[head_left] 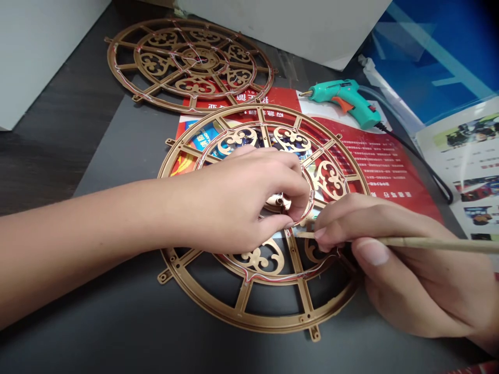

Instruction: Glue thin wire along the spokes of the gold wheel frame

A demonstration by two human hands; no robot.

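Observation:
A round gold-coloured openwork frame (268, 327) with scroll ornaments lies in front of me, and thin red and white wires (273, 283) run along its rings. My left hand (257, 197) reaches over its middle, thumb and fingertips pinched together at the inner ring. Whatever is between those fingertips is too small to make out. In my right hand (405, 259) is a thin wooden stick (436, 243), held like a pen. The stick's tip is close to a spoke, just right of my left fingertips.
A second gold frame with wires (156, 101) lies behind. A teal glue gun (346, 98) with an orange trigger rests at the back right, its black cord trailing right. Printed red sheets (390, 176) lie underneath, and white boxes (273, 31) stand at the back.

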